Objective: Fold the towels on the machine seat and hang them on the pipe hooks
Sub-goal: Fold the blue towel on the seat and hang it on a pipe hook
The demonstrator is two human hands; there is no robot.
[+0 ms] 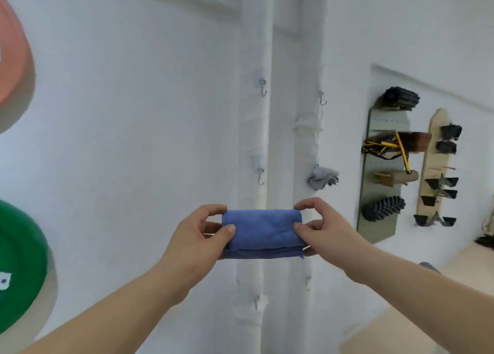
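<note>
Folded blue towel (263, 230) pinched by both hands, most fingers (230, 229) hidden behind it

white pipes (256, 129) bear hooks (263, 86); grey towel (322, 178) hangs on one

The blue towel (263, 229) is soft matt cloth, the hooks (263, 86) thin metal, the pipes (256, 129) rough white wrapping.

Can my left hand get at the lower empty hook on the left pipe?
Probably yes: nothing lies between the left hand and the lower hook, though it holds the blue towel.
</note>
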